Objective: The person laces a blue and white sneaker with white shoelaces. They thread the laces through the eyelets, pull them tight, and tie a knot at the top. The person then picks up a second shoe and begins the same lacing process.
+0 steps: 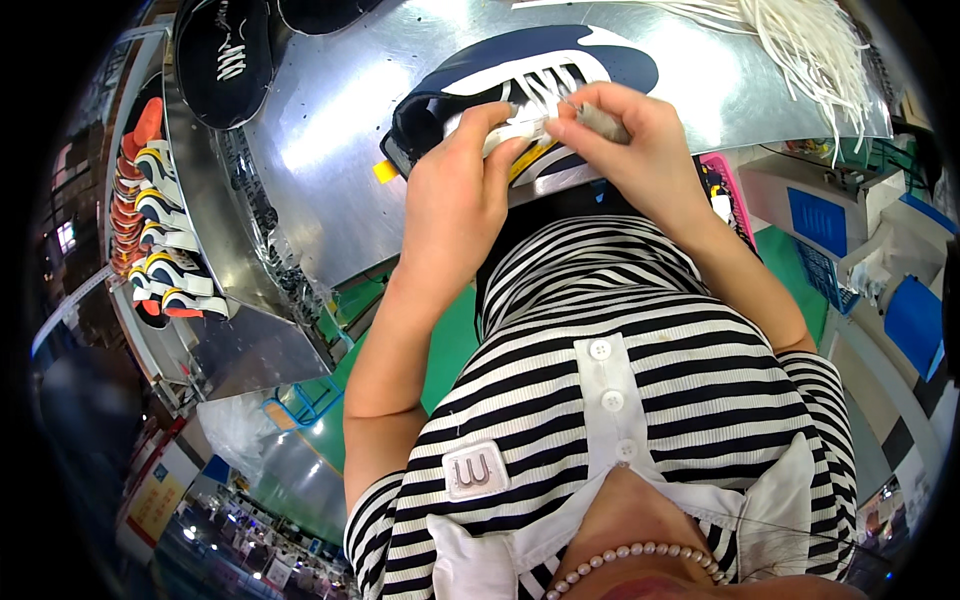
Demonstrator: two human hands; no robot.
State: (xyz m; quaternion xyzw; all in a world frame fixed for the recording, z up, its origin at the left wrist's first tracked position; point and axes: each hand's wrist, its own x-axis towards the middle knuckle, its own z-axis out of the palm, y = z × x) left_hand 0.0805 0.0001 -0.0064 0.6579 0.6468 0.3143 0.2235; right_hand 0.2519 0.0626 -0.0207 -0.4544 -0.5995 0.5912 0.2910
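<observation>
A navy and white sneaker (612, 66) lies on its side on the metal table, its toe to the right and its dark opening to the left. White shoelace (541, 92) runs in rows across its front. My left hand (455, 195) is closed at the shoe's opening, thumb and forefinger pinching a white strip that looks like lace; the tongue beside it is partly covered. Close by, my right hand (640, 150) pinches the lace between thumb and forefinger, just right of the left fingertips. A greyish bit shows inside the right hand, too small to name.
A bundle of loose white laces (800, 45) spreads over the table's far right. Black laced shoes (225, 62) stand at the far left. Beyond the metal table's (335, 200) left side, a rack holds several shoe uppers (165, 215). A pink-edged tray (733, 195) sits right of my lap.
</observation>
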